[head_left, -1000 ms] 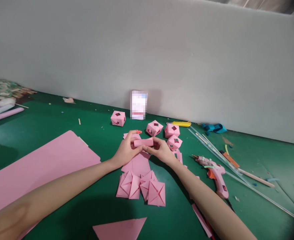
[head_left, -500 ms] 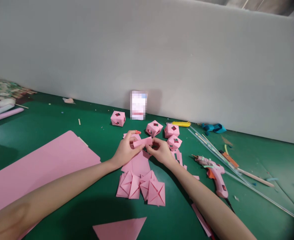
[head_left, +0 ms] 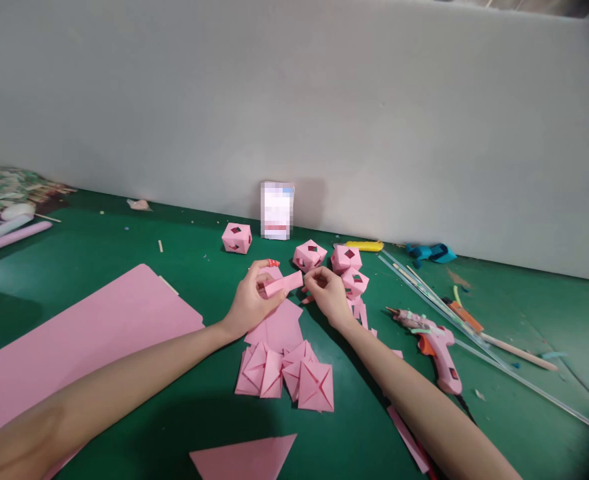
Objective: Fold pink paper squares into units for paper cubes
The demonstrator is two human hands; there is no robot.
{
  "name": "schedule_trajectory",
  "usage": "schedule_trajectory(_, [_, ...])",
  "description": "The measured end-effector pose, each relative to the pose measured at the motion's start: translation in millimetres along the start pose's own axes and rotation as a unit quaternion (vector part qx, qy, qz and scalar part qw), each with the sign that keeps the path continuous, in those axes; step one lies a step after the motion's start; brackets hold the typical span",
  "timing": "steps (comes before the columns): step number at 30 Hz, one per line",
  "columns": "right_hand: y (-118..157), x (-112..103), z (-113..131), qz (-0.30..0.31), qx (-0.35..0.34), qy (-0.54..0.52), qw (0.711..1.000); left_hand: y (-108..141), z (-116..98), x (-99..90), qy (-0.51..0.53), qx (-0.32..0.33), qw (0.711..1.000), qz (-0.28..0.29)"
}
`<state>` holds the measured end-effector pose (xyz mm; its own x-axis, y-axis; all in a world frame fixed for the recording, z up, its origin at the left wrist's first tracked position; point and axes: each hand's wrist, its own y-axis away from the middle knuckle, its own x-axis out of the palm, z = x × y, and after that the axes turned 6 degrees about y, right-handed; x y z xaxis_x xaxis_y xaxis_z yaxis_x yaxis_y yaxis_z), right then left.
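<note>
My left hand (head_left: 257, 297) is closed on a narrow folded piece of pink paper (head_left: 283, 285), with the thumb along its lower edge and red-and-white wrapping on the index fingertip. Just beyond the paper's right end is my right hand (head_left: 327, 292), its fingers curled and pinched; whether anything is between them is hidden. Beneath the hands lie flat pink paper pieces (head_left: 277, 325). Nearer to me is a cluster of folded pink squares (head_left: 316, 385) with crossing creases. Several pink paper polyhedra (head_left: 309, 256) with diamond-shaped openings stand behind and beside my hands.
Large pink sheets (head_left: 124, 327) cover the left side, and a pink triangle (head_left: 247, 457) lies in front. At right are a pink glue gun (head_left: 437, 347), clear sticks (head_left: 534, 387) and a yellow cutter (head_left: 364, 246). A blurred upright rectangle (head_left: 277, 210) leans against the grey wall (head_left: 294, 100).
My right hand has drawn slightly right, away from the end of the folded paper it was touching. The left hand keeps its hold, and the paper's right end shows more fully.
</note>
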<state>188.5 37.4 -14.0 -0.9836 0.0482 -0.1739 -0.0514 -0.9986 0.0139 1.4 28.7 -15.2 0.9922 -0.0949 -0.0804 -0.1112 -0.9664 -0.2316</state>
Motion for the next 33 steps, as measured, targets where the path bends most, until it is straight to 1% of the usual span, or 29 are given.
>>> schedule_trajectory(2, [0,-1,1,0.016,-0.008,-0.011,1.000,-1,0,-0.1,0.016,-0.013,1.000,-0.001])
schedule_trajectory(6, [2,-2,1,0.070,-0.040,-0.026,0.996,-6,1,-0.7,0.053,-0.037,0.998,-0.005])
schedule_trajectory(9, [4,-2,-1,0.112,-0.072,0.022,0.991,-8,2,-1.1,0.042,-0.038,0.998,0.000])
schedule_trajectory(11, [4,-2,-2,0.123,-0.083,0.053,0.988,-8,3,-1.4,0.029,-0.037,0.999,0.011])
schedule_trajectory(16, [5,-3,-1,0.103,-0.099,0.100,0.985,-7,9,-2.4,-0.008,-0.042,0.999,0.033])
schedule_trajectory(19, [5,-4,0,0.101,-0.109,0.109,0.983,-7,11,-2.8,-0.019,-0.046,0.997,0.052])
schedule_trajectory(22, [5,-3,-1,0.100,-0.098,0.094,0.986,-8,11,-3.2,-0.032,-0.037,0.998,0.039])
schedule_trajectory(24, [5,-3,-2,0.103,-0.089,0.082,0.987,-8,9,-3.3,-0.031,-0.043,0.998,0.030])
schedule_trajectory(27, [4,-2,-5,0.109,-0.089,0.074,0.987,-8,7,-3.2,-0.019,-0.056,0.998,0.037])
schedule_trajectory(33, [5,-2,-2,0.098,-0.086,0.065,0.989,-9,6,-1.3,0.010,-0.047,0.999,0.024])
